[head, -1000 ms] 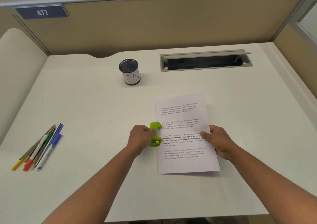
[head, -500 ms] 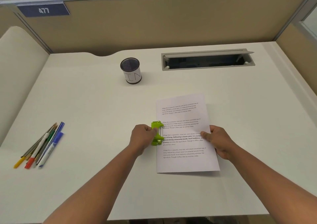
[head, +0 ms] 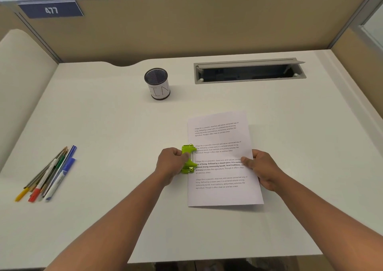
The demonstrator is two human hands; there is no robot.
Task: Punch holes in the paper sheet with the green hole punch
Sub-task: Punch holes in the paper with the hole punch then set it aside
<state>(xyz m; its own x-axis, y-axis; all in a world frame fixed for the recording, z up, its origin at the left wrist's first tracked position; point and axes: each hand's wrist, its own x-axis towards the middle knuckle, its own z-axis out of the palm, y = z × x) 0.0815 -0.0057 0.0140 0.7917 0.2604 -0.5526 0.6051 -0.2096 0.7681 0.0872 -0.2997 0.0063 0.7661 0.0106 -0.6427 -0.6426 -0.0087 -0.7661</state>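
Observation:
A white paper sheet (head: 221, 192) with printed text lies on the desk in front of me. The green hole punch (head: 188, 159) sits at the middle of the sheet's left edge, with that edge inside its slot. My left hand (head: 170, 164) grips the punch from the left, thumb on top of its lever. My right hand (head: 263, 168) pinches the sheet's right edge, thumb on the paper and fingers curled underneath. The sheet's near right corner is lifted slightly off the desk.
A black mesh pen cup (head: 158, 83) with a white label stands behind the sheet on the white desk (head: 103, 125). An open cable tray (head: 248, 71) is set into the desk at the back right. Several pens and pencils (head: 49, 174) lie at the left. Partition walls enclose the desk.
Both hands, the punch and the sheet stay in the same place. Only the camera view has shifted slightly.

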